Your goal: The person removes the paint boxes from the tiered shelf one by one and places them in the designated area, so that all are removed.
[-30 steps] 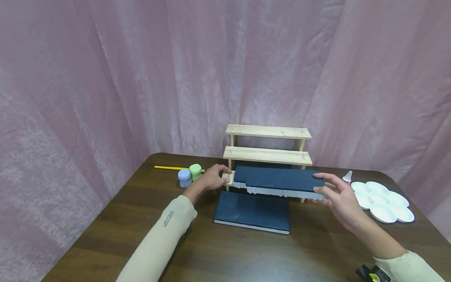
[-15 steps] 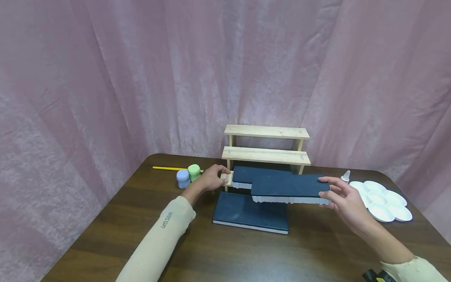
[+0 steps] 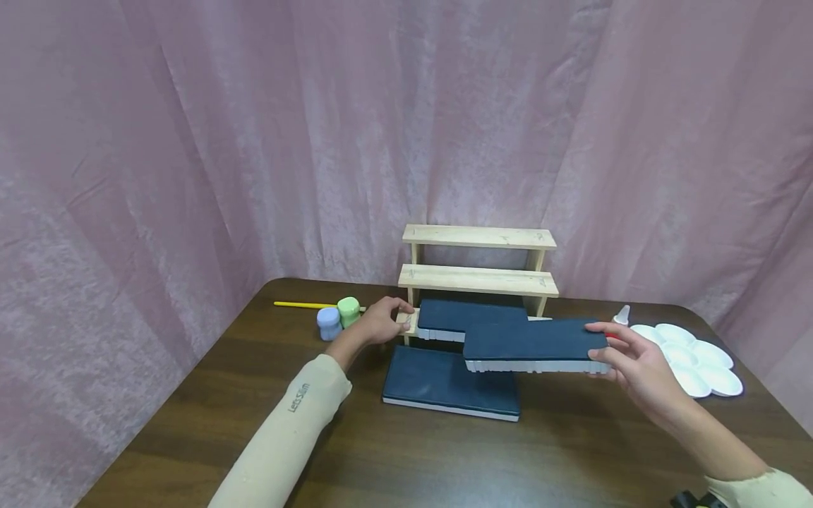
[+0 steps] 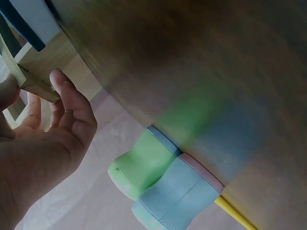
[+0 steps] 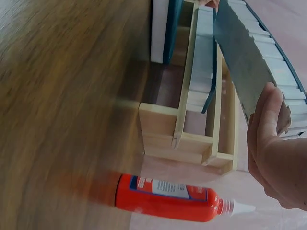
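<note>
My right hand (image 3: 641, 365) pinches the right end of a long dark blue flat box (image 3: 533, 340) with white ridged sides. The right wrist view shows my fingers under the grey underside of that held box (image 5: 249, 62). A similar dark blue box (image 3: 451, 313) lies on the lowest step of a three-tier wooden stand (image 3: 479, 279), partly hidden by the held one. At the stand's left end my left hand (image 3: 381, 321) grips that lowest step, its thumb and fingers around the board's end (image 4: 39, 88) in the left wrist view.
Before the stand a dark blue slab with a white edge (image 3: 444, 381) lies on the brown table (image 3: 406, 466). Left are a green jar (image 3: 348, 310), a blue jar (image 3: 329, 323) and a yellow stick (image 3: 305, 305). Right are a red bottle (image 5: 165, 197) and a white flower-shaped palette (image 3: 708, 353).
My right hand has drawn the held box to the right and slightly toward me, uncovering more of the box on the step. My left hand keeps its grip on the stand.
</note>
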`<state>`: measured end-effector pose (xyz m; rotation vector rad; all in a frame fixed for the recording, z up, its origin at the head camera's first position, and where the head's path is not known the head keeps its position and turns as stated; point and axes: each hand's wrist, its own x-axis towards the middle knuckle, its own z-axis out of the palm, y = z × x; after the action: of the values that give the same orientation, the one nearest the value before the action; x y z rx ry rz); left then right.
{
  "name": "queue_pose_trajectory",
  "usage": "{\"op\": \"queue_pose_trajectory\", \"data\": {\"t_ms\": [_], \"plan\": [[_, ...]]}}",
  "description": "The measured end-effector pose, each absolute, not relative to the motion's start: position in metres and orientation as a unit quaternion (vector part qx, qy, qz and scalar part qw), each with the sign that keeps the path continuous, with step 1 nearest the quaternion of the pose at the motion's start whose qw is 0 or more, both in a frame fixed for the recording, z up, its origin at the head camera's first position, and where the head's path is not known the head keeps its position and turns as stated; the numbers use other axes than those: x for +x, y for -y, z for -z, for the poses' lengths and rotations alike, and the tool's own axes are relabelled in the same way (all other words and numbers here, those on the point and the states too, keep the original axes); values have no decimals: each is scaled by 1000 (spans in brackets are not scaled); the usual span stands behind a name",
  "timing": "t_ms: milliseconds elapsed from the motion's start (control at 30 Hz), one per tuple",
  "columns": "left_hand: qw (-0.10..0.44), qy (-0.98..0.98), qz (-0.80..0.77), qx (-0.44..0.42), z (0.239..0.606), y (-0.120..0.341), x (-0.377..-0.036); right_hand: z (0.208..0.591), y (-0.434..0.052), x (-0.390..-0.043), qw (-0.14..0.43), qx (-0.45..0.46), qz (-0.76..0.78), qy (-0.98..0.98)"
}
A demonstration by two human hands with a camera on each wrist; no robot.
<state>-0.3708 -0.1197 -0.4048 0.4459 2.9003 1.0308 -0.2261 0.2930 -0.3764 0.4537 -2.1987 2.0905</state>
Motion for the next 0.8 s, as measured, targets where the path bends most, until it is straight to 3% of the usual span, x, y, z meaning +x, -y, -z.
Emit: {"op": "queue_pose_trajectory", "data": {"t_ms": [800], "plan": [[8,-932,-331,148,403,118,-371,383,-332,-218,35,149,-689,708]]}}
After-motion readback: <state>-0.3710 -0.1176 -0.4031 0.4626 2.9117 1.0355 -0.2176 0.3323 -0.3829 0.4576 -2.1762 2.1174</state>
